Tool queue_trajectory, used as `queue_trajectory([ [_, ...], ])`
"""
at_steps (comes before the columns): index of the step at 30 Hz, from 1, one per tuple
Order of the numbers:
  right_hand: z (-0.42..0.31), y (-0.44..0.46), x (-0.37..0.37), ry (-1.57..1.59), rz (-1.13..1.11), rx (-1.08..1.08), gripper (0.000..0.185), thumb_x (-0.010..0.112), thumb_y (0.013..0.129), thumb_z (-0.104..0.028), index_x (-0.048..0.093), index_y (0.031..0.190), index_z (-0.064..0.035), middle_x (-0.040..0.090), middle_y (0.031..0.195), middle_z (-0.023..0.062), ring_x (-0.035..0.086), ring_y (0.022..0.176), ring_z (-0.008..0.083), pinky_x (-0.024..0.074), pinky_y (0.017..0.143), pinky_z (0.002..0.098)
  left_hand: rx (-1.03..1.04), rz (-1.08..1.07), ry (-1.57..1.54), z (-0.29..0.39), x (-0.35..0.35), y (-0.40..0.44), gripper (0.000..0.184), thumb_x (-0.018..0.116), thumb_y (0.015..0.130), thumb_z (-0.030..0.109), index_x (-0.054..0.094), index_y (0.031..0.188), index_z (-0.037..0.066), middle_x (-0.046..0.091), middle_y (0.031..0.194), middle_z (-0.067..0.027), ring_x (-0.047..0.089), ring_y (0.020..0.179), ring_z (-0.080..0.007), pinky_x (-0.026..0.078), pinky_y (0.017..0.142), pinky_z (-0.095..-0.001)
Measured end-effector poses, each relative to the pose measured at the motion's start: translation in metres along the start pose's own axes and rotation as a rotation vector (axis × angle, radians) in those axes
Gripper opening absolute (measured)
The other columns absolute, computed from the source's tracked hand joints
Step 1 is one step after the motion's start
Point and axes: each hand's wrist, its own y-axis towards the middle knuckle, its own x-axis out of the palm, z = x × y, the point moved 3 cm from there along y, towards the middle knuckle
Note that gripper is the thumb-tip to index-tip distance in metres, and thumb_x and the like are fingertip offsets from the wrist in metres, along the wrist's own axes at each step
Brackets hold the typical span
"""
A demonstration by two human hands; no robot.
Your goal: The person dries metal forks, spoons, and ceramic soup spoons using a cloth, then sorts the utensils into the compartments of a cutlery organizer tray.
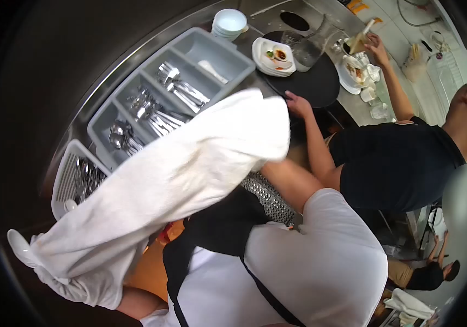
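Observation:
A long white towel stretches across the view between my two hands and covers both of them. At the lower left, my left forearm runs into bunched towel, from which the white bowl of a spoon sticks out; the fingers are hidden, closed round it through the cloth. My right forearm goes under the towel's other end, and its fingers are covered too. Just beyond the towel lies a grey cutlery tray with forks, spoons and one white spoon in separate compartments.
A white basket of metal cutlery stands left of the tray. White bowls are stacked behind it. At right, a co-worker touches a black round tray with stacked dishes and a clear jug. Another person is farther off.

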Motion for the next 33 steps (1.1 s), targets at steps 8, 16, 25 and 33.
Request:
queue_trajectory([
  [8, -0.004, 0.028, 0.058, -0.896, 0.090, 0.083, 0.033, 0.078, 0.071, -0.015, 0.067, 0.098, 0.0016, 0.067, 0.093, 0.0134, 0.066, 0.092, 0.0250, 0.0510, 0.086, 0.0426, -0.362, -0.333, -0.049, -0.045, 0.055, -0.021, 0.053, 0.066, 0.091, 0.008, 0.043, 0.139, 0.000, 0.061, 0.119, -0.0177, 0.065, 0.098, -0.0221, 0.055, 0.085, -0.0325],
  [16, 0.008, 0.086, 0.077, -1.080, 0.528, 0.176, 0.029, 0.077, 0.072, -0.011, 0.067, 0.096, 0.0004, 0.064, 0.092, 0.0147, 0.064, 0.094, 0.0203, 0.0512, 0.083, 0.0388, -0.572, -0.359, -0.129, -0.083, 0.133, -0.040, 0.023, 0.068, 0.081, -0.002, 0.064, 0.104, 0.000, 0.067, 0.084, -0.0040, 0.062, 0.065, -0.0073, 0.050, 0.054, -0.0231],
  [25, 0.025, 0.088, 0.013, -1.268, 0.795, -0.429, 0.016, 0.065, 0.087, -0.011, 0.066, 0.094, 0.0033, 0.066, 0.090, 0.0122, 0.063, 0.080, 0.0210, 0.0504, 0.071, 0.0345, 0.038, -0.621, 0.657, -0.085, 0.148, -0.033, 0.009, 0.067, 0.075, 0.005, 0.063, 0.067, 0.006, 0.059, 0.064, -0.0089, 0.056, 0.056, -0.0243, 0.046, 0.054, -0.0346],
  [33, -0.012, 0.087, -0.015, -0.903, 0.683, -0.467, 0.021, 0.066, 0.089, -0.015, 0.064, 0.098, 0.0045, 0.068, 0.085, 0.0081, 0.063, 0.077, 0.0172, 0.0521, 0.073, 0.0307, 0.197, -0.603, 0.863, -0.062, 0.187, -0.014, 0.019, 0.066, 0.080, 0.008, 0.061, 0.062, 0.005, 0.054, 0.058, -0.0098, 0.054, 0.053, -0.0236, 0.045, 0.053, -0.0347],
])
